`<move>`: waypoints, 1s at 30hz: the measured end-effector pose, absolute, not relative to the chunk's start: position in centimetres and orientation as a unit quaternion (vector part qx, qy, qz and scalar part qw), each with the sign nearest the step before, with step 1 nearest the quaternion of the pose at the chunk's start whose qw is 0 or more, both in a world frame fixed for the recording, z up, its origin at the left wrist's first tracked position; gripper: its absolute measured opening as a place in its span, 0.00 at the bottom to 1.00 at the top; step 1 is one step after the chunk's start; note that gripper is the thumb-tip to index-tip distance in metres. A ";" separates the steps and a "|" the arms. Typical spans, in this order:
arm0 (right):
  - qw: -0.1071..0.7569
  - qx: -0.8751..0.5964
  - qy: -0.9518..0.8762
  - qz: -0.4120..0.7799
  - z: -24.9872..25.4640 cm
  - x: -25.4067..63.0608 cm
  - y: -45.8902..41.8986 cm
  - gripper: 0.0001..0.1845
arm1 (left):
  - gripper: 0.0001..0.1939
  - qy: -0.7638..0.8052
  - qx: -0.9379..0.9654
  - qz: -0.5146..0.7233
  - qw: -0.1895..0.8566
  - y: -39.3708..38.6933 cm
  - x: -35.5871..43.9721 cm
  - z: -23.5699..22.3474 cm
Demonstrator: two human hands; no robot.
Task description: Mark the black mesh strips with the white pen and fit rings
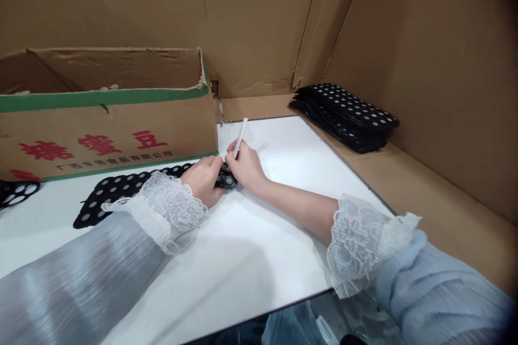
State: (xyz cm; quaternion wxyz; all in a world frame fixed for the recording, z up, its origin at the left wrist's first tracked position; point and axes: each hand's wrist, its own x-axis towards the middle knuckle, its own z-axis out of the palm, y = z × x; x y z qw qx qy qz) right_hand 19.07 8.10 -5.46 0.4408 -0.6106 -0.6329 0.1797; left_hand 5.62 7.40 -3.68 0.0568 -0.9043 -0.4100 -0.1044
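Note:
A black sheet full of round holes [117, 190] lies flat on the white table [243, 259]. My left hand [204, 178] rests on the sheet's right end, fingers curled down onto it. My right hand [245, 166] meets it there, closed around a thin white stick [241, 136] that points up and away from me. The fingertips of both hands touch at the sheet's end, where a small round piece sits; its detail is hidden by the fingers.
An open cardboard box [105, 118] with a green band and red print stands at the back left. A stack of black sheets with white dots [348, 116] lies at the back right. Cardboard walls [424, 64] enclose the table. Another black holed piece [16, 191] sits at the far left.

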 end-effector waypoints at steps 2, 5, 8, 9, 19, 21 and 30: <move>0.445 -0.610 -0.632 0.178 -5.5 19.1 8.2 0.05 | 0.10 -0.407 -0.906 -0.111 0.028 7.6 5.5 -3.7; 0.456 -0.607 -0.625 0.183 -5.7 19.1 8.3 0.05 | 0.11 -0.406 -0.901 -0.124 0.086 7.7 5.3 -4.1; 0.466 -0.602 -0.621 0.187 -5.9 19.1 8.5 0.05 | 0.11 -0.377 -0.891 -0.147 0.203 7.7 5.1 -4.8; 0.470 -0.601 -0.619 0.189 -5.9 19.1 8.5 0.05 | 0.10 -0.364 -0.888 -0.155 0.234 7.6 5.1 -4.9; 0.421 -0.607 -0.651 0.175 -4.5 18.6 7.7 0.08 | 0.09 -0.296 -0.891 -0.147 0.310 7.6 4.0 -4.6; 0.411 -0.601 -0.663 0.172 -4.3 18.5 7.6 0.09 | 0.08 -0.306 -0.888 -0.149 0.310 7.4 4.0 -4.6; 0.494 -0.607 -0.575 0.237 -5.4 18.9 7.9 0.03 | 0.08 -0.288 -0.874 -0.160 0.357 7.0 3.9 -4.5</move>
